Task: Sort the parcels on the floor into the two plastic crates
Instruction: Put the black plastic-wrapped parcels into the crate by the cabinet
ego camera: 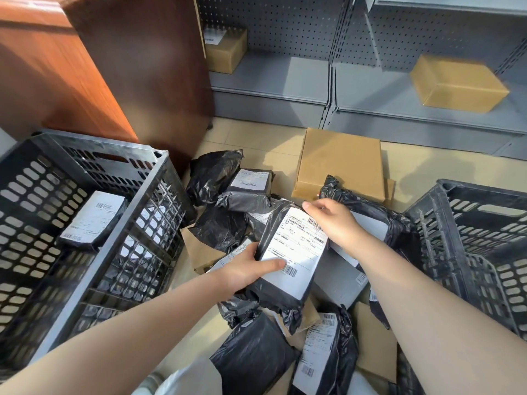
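Both hands, left [245, 273] and right [333, 220], grip one labelled black parcel [288, 252]; its label text is unreadable.

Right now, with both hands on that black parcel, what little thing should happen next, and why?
Probably lift the black parcel clear of the pile, label up. Both the left hand and right hand already grip it, and it lies on other parcels. The left crate holds one parcel; which crate suits this one I cannot tell.

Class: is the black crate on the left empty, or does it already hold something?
Not empty. The left crate holds one black parcel, label up, lying on its floor.
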Available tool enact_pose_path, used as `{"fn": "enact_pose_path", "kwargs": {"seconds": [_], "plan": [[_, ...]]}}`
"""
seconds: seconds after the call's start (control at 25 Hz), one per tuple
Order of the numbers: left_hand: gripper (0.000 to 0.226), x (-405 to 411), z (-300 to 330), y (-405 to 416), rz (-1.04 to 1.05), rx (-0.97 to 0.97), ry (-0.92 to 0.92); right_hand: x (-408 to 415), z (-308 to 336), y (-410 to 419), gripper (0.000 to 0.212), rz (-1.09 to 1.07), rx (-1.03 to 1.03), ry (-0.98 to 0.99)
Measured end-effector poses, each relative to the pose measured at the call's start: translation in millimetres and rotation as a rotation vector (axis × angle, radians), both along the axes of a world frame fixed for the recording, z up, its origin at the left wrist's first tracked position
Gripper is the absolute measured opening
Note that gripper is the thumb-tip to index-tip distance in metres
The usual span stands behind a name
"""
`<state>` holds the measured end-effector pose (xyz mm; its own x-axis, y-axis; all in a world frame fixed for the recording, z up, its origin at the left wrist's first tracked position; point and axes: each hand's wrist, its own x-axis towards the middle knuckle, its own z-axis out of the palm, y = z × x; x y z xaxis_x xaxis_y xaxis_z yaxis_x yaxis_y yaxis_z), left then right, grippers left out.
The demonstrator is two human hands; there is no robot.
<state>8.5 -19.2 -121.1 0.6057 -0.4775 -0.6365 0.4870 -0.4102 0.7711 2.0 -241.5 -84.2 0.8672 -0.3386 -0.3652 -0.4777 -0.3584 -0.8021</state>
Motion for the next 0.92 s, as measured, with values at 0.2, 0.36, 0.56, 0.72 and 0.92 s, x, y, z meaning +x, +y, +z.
{"fn": "enact_pose_path", "kwargs": {"seconds": [0.2,0.36,0.56,0.72,0.92], "plan": [[0.056,10.7,13.4,16.6,0.143,-0.123,0.183,-9.3,9.2,-0.3,0.067,-0.058,0.053,0.06],[0.054,30.9,31.1,35.7,0.158,-0.206,0.16,-6.5,18.0,27.4,0.084,0.241,0.298,0.303],[0.062,46.6,46.7,64.6,0.286,-0.21,-0.005,13.5,22.3,75.6,0.085,0.211,0.232,0.179],[0.049,60.8,73.6,94.8,0.251,-0.086,-0.258,31.7,29.6,107.4,0.075,0.114,0.358,0.085],[0.039,81.3,103.5,141.2,0.315,-0.045,-0.462,58.2,44.6,162.2,0.098,0.156,0.27,-0.001]]}}
